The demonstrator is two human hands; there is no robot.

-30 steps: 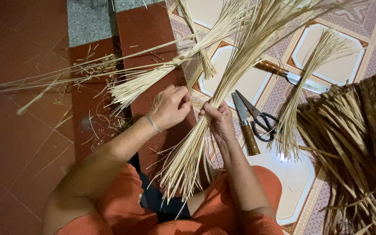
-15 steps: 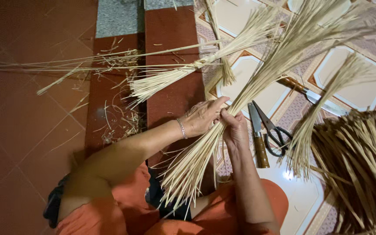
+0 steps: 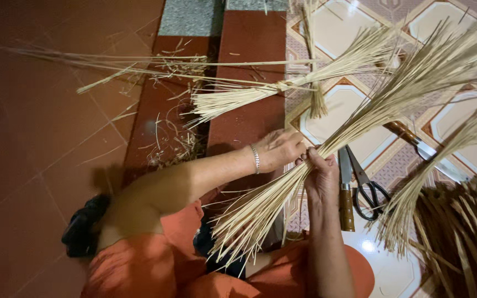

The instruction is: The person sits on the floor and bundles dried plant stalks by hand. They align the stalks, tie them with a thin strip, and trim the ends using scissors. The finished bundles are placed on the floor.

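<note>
In the head view, the left hand and right hand meet at frame centre, fingers curled tight around a bundle of pale straw that runs from lower centre to the upper right, its tips cut off by the frame edge. Just right of the hands, a knife and scissors lie on the tiled floor, partly hidden by straw. A second tied bundle lies above.

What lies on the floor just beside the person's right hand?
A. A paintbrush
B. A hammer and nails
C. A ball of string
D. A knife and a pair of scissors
D: a wooden-handled knife and black-handled scissors lie on the patterned tiles next to the right hand, which grips the straw bundle.
</note>
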